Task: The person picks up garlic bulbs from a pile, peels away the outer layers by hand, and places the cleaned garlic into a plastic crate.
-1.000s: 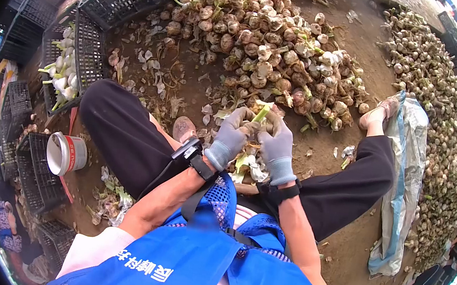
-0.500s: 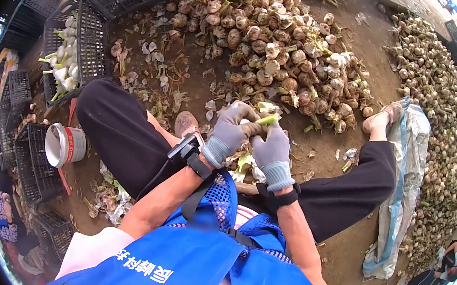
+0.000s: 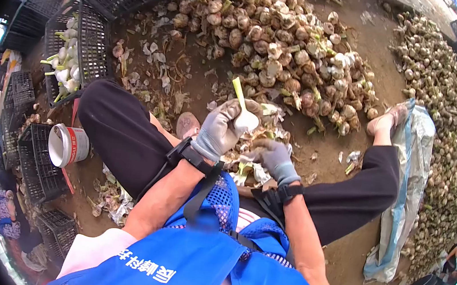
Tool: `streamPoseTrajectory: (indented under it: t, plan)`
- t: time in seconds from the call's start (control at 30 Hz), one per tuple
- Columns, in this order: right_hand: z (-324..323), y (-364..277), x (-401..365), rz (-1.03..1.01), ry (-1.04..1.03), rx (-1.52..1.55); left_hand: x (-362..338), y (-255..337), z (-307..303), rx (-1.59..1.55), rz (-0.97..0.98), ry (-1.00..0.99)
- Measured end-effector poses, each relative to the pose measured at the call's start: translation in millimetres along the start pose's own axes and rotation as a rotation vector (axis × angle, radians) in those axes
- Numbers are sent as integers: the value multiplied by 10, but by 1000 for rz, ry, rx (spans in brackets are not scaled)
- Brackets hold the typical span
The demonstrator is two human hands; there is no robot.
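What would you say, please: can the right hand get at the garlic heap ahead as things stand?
Probably yes: the right hand sits on the peelings just short of the garlic heap, with only bare ground and scraps between.

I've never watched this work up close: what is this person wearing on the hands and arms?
The left hand and the right hand are both in grey knit gloves with paler ribbed cuffs. Each wrist carries a black band. The left wrist also has a small black device, with a thin black cable trailing from it. The forearms are bare below short pale sleeves.
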State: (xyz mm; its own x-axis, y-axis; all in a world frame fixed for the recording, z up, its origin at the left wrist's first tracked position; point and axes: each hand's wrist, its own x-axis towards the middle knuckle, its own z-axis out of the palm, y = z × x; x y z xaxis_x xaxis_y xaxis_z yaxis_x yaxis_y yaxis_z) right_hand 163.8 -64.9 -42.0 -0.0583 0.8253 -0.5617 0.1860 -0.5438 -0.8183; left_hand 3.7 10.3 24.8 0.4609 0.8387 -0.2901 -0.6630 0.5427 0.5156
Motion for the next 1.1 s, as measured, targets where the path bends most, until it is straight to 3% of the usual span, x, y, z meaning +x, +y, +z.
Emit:
streamPoseTrajectory:
  t: [0.03,0.1,0.17,0.2,0.23,0.27,0.3,0.37,0.43,0.47,0.5,0.6,0.63,0.7,0.77,0.8,0.83,0.9,0.97,1.0,1.07,1.1]
  plan:
    - [-23,-39,-22,-106,39,-421,11,-9,-23,-51,-20,37]
    - [-34,-462,-234,-181,281,-683,13,6,-17,1,-10,70]
    - [-72,-710,-300,-404,365,-214,9,-10,17,67,17,101]
    - [-87,-785,-319,-363,306,-22,15,-19,-6,68,9,97]
    - [-90,-944,-363,-321,246,166,24,-28,-31,330,-46,115]
    - [-91,-941,-335,-318,253,163,27,-53,-45,590,-97,133]
    - [-84,-915,-296,-366,265,15,19,-93,-44,585,-101,132]
    - [-67,-858,-233,-409,270,-130,-37,-129,-1,1315,404,-33]
    - [-45,-805,-198,-205,247,-56,-38,-117,-26,1423,464,-64]
    - [-55,-793,-202,-136,162,165,-52,-120,-39,1531,529,-97]
    - [-101,-719,-172,-79,121,259,-70,-127,-45,1529,521,-97]
    - [-60,-545,-166,-146,158,378,-95,-94,12,1397,215,-81]
    - [-60,-556,-219,-29,149,681,-75,-107,-29,1397,216,-85]
    - [-64,-366,-82,205,120,1121,3,-131,-140,144,-160,93]
    - [-49,-515,-233,34,190,816,29,-113,-94,92,-105,115]
    - [-29,-594,-242,31,184,817,64,-151,-147,115,-33,38]
    - [9,-669,-241,-62,222,468,99,-180,-177,137,33,-42]
    - [100,-767,-281,-341,379,-103,129,-238,-258,203,26,30]
    - [38,-671,-173,-383,591,-319,47,-164,-141,119,37,64]
    - [-58,-526,-67,-388,594,-317,6,-102,-49,55,30,18]
    - [-347,-122,232,186,457,-788,-6,-71,-62,22,59,-19]
    - [-402,26,312,286,310,-810,-13,-61,-48,-54,62,-16]
